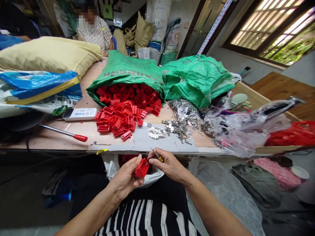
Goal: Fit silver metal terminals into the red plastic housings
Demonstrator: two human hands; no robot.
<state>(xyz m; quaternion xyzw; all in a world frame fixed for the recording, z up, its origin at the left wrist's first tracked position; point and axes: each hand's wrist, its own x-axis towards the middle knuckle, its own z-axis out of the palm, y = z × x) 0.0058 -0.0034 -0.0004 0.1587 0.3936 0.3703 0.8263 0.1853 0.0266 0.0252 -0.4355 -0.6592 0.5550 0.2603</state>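
My left hand [126, 175] is closed round a small red plastic part [142, 167], held over my lap just below the table edge. My right hand [168, 164] is closed on a small yellow-handled screwdriver [157, 155], its metal tip pointing up and left; the fingers also touch the red part. On the table above lies a heap of the same red plastic parts [123, 113] spilling from an open green sack [128, 70]. A scatter of small shiny metal pieces [172, 126] lies on a grey cardboard sheet [142, 139] right in front of me.
A second green sack [197, 77] lies right of the first. Clear plastic bags [243, 127] crowd the right side. A red-handled screwdriver [66, 133] and a white remote [80, 114] lie at left. A white bag [110, 165] hangs under the table edge. Another person [92, 29] sits across.
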